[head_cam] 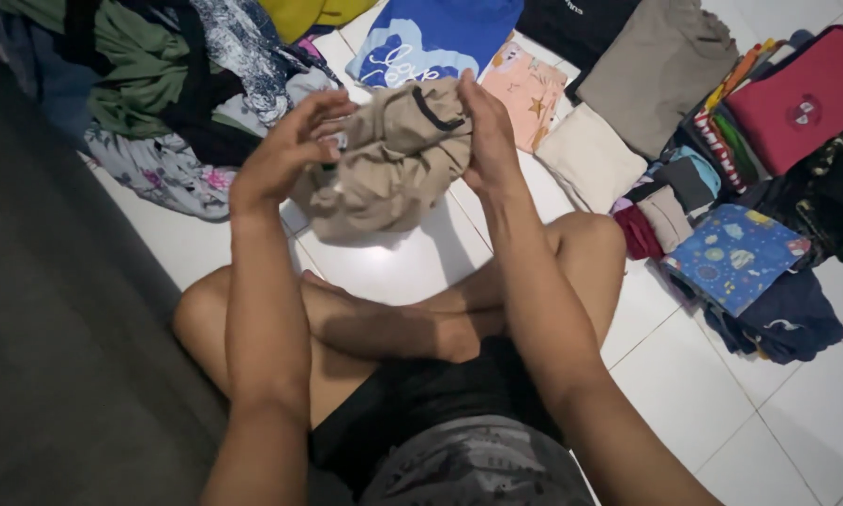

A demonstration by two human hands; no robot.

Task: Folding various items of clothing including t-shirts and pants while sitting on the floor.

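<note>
Beige cloth, a crumpled garment (393,155), is held up between both hands above the white tile floor (393,267), in front of the crossed legs. The left hand (285,155) is closed on its left side, with the fingers curled into the fabric. The right hand (487,131) is pressed on its right side, with the thumb and fingers gripping the cloth. The garment is bunched, so no clear front can be told; its long axis is seen running from the lower left up to the upper right, and a dark trimmed edge is turned to the top right.

Free floor is seen only under the garment and at the lower right of the view. On the left, the room is closed by a dark grey surface (56,328). Behind the left hand an unfolded heap (168,84) of green, black and flowered clothes is lying. On the right, folded pieces are laid in rows: a blue shirt (431,37) with white print, a pink one (529,89) with stars, a cream one (590,155), a grey one (656,66), a red one (801,98), and a blue one (735,253) with planets near the right knee.
</note>
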